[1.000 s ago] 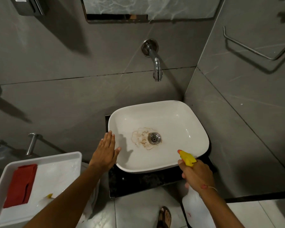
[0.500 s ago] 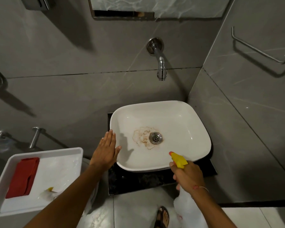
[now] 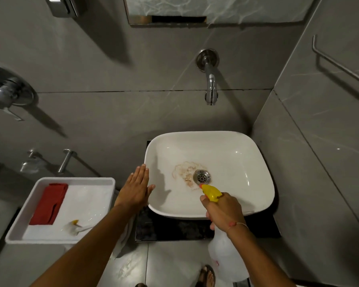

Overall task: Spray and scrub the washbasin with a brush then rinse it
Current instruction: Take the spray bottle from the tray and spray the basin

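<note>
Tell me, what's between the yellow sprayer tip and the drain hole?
In the head view, only bare white basin floor with part of the brownish stain lies between the spray bottle nozzle and the drain.

I log: washbasin (image 3: 236,162) on counter (image 3: 174,228), tap (image 3: 210,83) behind, tray (image 3: 19,230) left holding cloth (image 3: 49,204) and brush (image 3: 75,226)
</note>
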